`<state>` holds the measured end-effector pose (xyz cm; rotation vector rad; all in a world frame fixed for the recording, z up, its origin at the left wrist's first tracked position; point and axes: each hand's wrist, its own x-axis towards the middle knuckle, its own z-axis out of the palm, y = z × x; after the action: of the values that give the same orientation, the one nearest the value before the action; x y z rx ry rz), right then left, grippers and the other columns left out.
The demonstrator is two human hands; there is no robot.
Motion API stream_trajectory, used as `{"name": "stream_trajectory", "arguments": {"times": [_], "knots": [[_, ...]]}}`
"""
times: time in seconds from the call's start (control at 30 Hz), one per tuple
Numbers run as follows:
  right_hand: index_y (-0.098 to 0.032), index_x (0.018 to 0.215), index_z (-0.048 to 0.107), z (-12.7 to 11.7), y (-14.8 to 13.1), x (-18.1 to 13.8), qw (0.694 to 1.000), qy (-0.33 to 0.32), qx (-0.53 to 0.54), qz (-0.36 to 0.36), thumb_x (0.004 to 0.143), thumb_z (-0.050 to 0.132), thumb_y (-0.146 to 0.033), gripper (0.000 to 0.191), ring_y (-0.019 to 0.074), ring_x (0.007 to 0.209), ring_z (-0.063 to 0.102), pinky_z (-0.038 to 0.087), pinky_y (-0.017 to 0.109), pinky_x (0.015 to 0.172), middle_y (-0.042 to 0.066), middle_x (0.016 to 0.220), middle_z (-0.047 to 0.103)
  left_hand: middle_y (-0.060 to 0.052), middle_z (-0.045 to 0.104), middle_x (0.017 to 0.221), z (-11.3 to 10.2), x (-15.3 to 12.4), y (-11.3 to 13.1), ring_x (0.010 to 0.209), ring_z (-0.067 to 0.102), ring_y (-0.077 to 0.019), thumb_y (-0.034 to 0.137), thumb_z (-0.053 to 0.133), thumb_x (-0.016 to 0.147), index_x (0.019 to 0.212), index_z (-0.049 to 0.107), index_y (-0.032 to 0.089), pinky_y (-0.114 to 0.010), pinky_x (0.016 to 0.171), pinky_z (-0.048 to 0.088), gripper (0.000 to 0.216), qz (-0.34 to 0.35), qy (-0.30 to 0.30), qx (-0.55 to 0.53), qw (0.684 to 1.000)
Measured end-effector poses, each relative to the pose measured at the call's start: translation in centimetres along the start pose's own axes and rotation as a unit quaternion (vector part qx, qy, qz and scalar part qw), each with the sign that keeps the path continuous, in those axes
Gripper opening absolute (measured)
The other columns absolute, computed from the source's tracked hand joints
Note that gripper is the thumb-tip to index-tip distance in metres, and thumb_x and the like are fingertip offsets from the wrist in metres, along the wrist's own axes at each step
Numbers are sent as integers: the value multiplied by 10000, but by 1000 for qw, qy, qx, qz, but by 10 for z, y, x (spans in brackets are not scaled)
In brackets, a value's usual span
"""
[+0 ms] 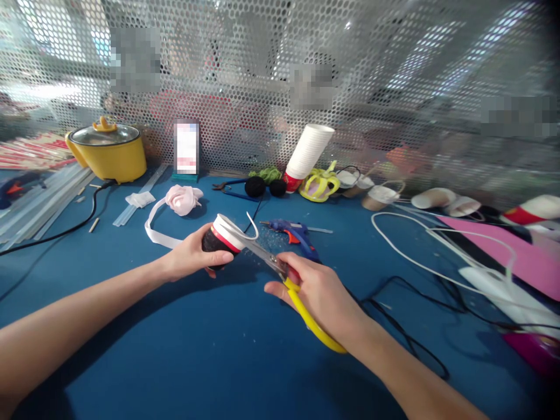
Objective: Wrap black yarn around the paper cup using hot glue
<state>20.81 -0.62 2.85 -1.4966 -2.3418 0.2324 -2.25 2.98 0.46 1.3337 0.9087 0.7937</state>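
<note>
My left hand [188,256] is closed around a paper cup [221,238] lying on its side, dark with a red band and a white rim, held a little above the blue table [175,350]. My right hand [317,291] grips yellow-handled scissors [301,303]. Their blades [258,249] reach to the cup's rim, where a thin white strip [251,227] curls away. A blue glue gun [295,233] lies just behind the scissors.
A yellow electric pot [107,151] stands at the back left beside glue sticks [39,201]. White ribbon with a pink fabric flower [181,198], a stack of paper cups [306,154], cut cups, black cables [406,338] and pink sheets [516,251] lie around. A perforated metal screen [280,76] closes the back.
</note>
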Motion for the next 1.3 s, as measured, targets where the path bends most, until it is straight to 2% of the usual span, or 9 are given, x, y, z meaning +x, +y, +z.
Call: {"name": "stream_trajectory", "arguments": {"times": [0.1, 0.2, 0.3, 0.5, 0.73, 0.97, 1.07, 1.17, 1.3], "knots": [[-203, 843, 535, -3, -2, 0, 1000, 6, 9, 2, 728, 562, -508, 327, 107, 476, 464, 401, 219, 486, -31, 566, 531, -94, 549, 935, -7, 2, -1, 757, 585, -198, 445, 689, 624, 1152, 368, 163, -300, 548, 522, 679, 0, -31, -51, 998], [-205, 847, 531, -3, -1, 0, 1000, 6, 22, -2, 732, 554, -515, 332, 108, 495, 475, 409, 220, 501, -23, 595, 545, -116, 553, 1006, -12, 3, -4, 802, 610, -228, 513, 668, 615, 1136, 386, 177, -342, 612, 526, 681, -25, -95, -143, 985], [-212, 882, 519, -1, 1, 0, 999, 2, 33, -9, 697, 571, -550, 389, 108, 514, 484, 423, 226, 525, -17, 652, 551, -104, 581, 926, -13, 2, -6, 691, 614, -181, 509, 661, 625, 1057, 438, 153, -280, 531, 504, 603, -44, -139, -177, 973], [-200, 922, 499, 6, 5, 2, 999, 1, 50, -17, 629, 640, -543, 473, 142, 637, 541, 451, 263, 612, 27, 808, 585, -42, 558, 830, -4, -1, -4, 640, 587, -140, 382, 662, 674, 1022, 421, 171, -226, 467, 466, 473, -43, -100, -108, 988], [-208, 912, 517, 7, 5, 1, 999, -12, 35, -6, 674, 594, -552, 425, 126, 574, 511, 432, 244, 569, 1, 708, 564, -32, 532, 812, -3, 0, -5, 623, 580, -138, 388, 681, 654, 1029, 405, 175, -215, 441, 467, 513, -43, -62, -78, 994], [-204, 857, 544, 1, 1, 1, 1000, 1, 15, -9, 723, 570, -505, 331, 109, 493, 481, 407, 220, 506, -21, 598, 551, -44, 544, 804, -5, 2, -5, 649, 574, -153, 372, 689, 650, 1037, 406, 151, -227, 455, 474, 528, -9, -35, -54, 998], [-200, 852, 547, -1, -1, 1, 1000, 4, 15, -4, 727, 567, -503, 329, 110, 484, 485, 399, 219, 490, -21, 582, 560, -74, 564, 879, -9, 2, -2, 713, 597, -187, 412, 721, 594, 1108, 380, 168, -288, 536, 508, 664, -8, -57, -90, 994], [-203, 852, 539, -1, 0, 1, 1000, 2, 26, -4, 730, 550, -524, 343, 108, 486, 471, 400, 220, 493, -26, 581, 547, -98, 571, 970, -13, 2, -2, 789, 617, -220, 474, 714, 570, 1087, 407, 184, -359, 644, 520, 667, -28, -109, -161, 980], [-210, 905, 519, 1, 3, 2, 999, -3, 37, -11, 660, 606, -554, 431, 123, 560, 508, 431, 243, 556, -5, 699, 567, -79, 582, 894, -11, 1, -4, 679, 612, -170, 452, 686, 624, 1045, 437, 171, -273, 528, 505, 564, -54, -130, -155, 978]]}}
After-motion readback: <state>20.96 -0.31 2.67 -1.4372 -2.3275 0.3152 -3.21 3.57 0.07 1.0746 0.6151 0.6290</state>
